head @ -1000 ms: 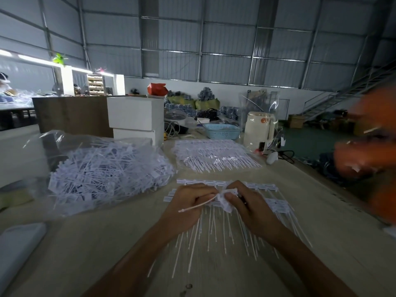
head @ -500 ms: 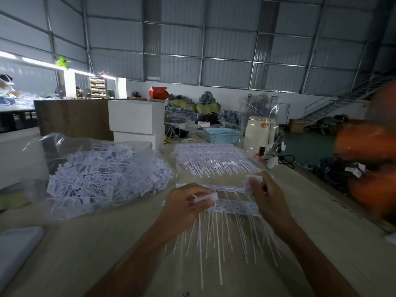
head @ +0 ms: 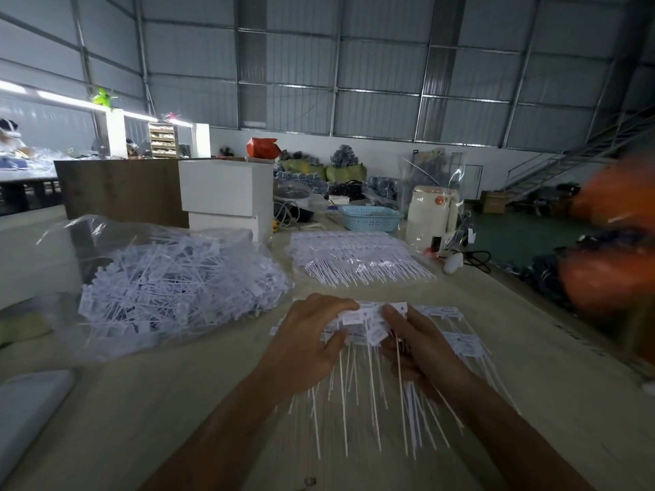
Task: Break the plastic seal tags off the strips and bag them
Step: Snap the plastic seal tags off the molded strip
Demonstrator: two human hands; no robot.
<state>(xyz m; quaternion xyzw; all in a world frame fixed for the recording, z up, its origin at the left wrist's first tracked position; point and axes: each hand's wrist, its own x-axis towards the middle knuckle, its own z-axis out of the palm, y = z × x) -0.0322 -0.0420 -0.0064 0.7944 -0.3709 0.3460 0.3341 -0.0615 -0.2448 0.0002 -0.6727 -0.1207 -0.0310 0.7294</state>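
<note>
Hands on the seal strips (head: 450, 334) at table (head: 177, 419) centre. Left hand (head: 304, 343) curled, pinching a tag head (head: 351, 317); right hand (head: 421, 343) gripping the next tags w/ tails through fingers. Clear bag (head: 170, 281) of loose tags left of strips, spare strip stack (head: 354, 256) behind them.

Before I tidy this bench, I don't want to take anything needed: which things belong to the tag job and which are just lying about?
Job:
left hand and right hand, both gripping the strip of seal tags
clear bag of loose tags
stack of unbroken strips

Lying about:
blue basket
white boxes
cream appliance
red bag
</note>
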